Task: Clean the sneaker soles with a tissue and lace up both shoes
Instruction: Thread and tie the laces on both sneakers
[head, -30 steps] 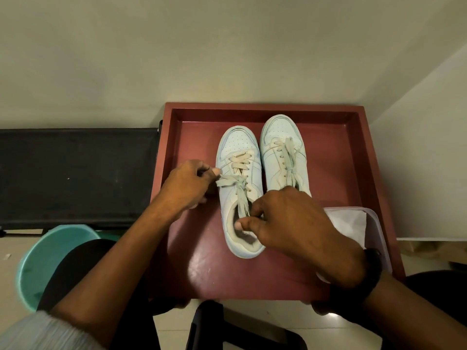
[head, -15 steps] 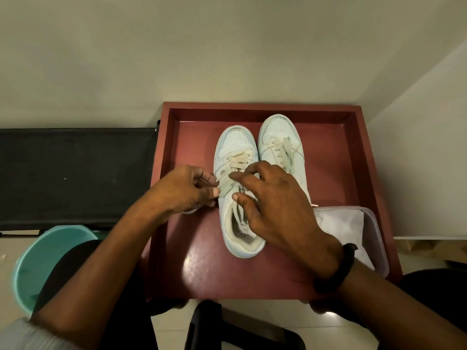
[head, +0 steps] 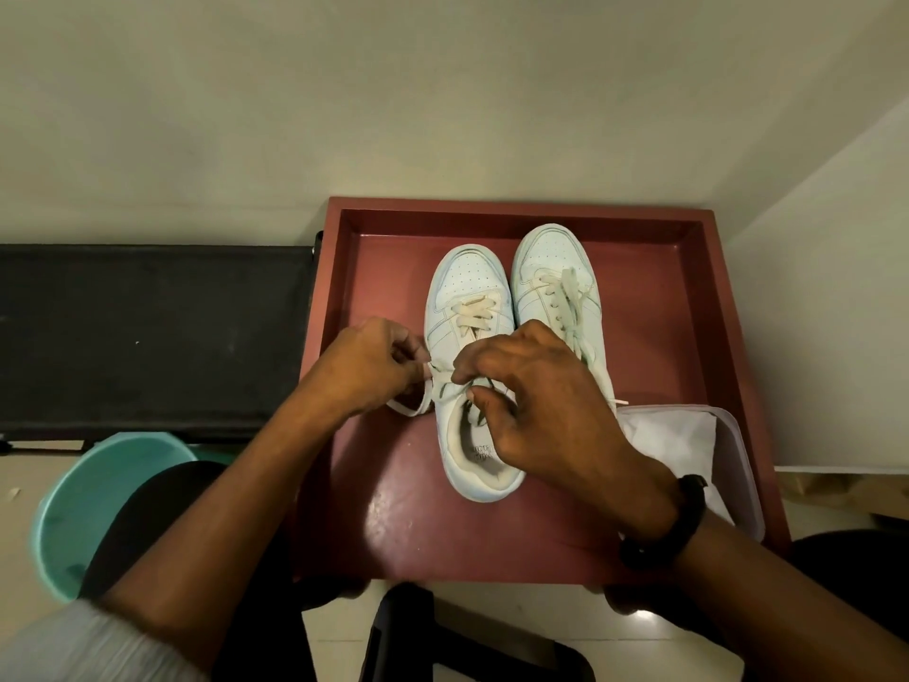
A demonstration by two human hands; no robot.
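Two white sneakers stand side by side, toes away from me, in a dark red tray [head: 403, 529]. The left sneaker [head: 469, 292] has cream laces crossed over its upper eyelets. My left hand [head: 366, 366] pinches one lace end at the shoe's left side, and a loop of lace trails onto the tray below it. My right hand [head: 536, 396] hovers over the tongue and pinches the lace at the middle of the left sneaker. The right sneaker [head: 551, 258] has loose laces lying down its tongue; its heel is hidden by my right hand.
A clear plastic tub [head: 738, 455] with white tissue [head: 674, 435] sits in the tray's near right corner. A black bench [head: 147, 332] lies to the left, a teal bucket [head: 69, 514] below it on the floor. Walls close in behind and on the right.
My right hand moved from the shoe's heel opening up to the middle eyelets and took hold of the lace. My left hand stayed at the left side, still pinching its lace end.
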